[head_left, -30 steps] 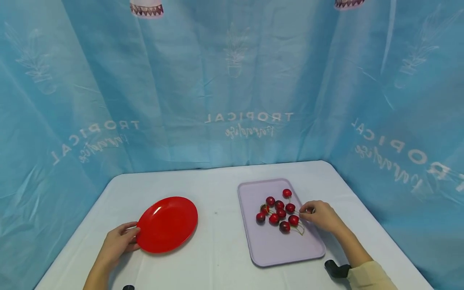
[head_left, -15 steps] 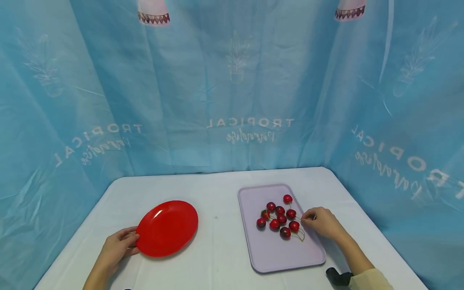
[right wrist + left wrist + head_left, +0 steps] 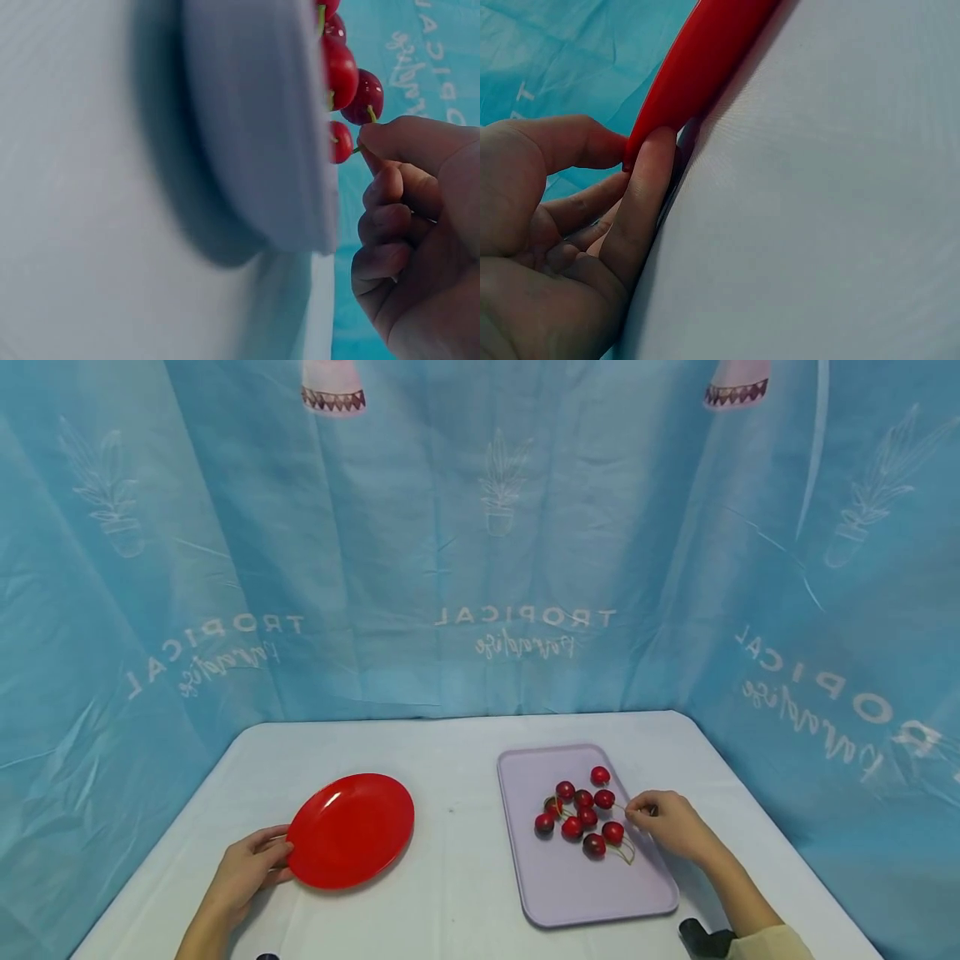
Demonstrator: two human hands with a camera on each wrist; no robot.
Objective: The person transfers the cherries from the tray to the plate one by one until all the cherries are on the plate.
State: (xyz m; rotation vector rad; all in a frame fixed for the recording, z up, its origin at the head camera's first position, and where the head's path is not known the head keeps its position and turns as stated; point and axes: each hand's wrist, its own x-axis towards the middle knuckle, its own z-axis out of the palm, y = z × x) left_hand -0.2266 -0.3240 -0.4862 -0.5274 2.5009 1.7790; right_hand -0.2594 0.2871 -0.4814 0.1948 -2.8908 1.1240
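Note:
At the left of the table, my left hand (image 3: 247, 868) holds the rim of a round red plate (image 3: 352, 831). The left wrist view shows the thumb on the rim's upper side and fingers beneath the plate (image 3: 705, 64). My right hand (image 3: 671, 822) is at the right edge of a pale purple tray (image 3: 562, 889). Its thumb and index finger pinch a thin green stem, which in the head view runs to a dark red cherry (image 3: 603, 798). Several other cherries (image 3: 572, 828) lie clustered in the tray. The right wrist view shows the other fingers of the hand (image 3: 420, 217) curled in.
Both plate and tray sit on a white-covered table (image 3: 457, 877). Blue printed curtains (image 3: 480, 552) hang behind it and at both sides. A black object (image 3: 701, 937) is by the right wrist, and a small dark one (image 3: 267, 957) shows at the bottom edge.
The head view has shifted, so the scene sits slightly lower and further right. Both hands stay at the same places on the plate and beside the cherries.

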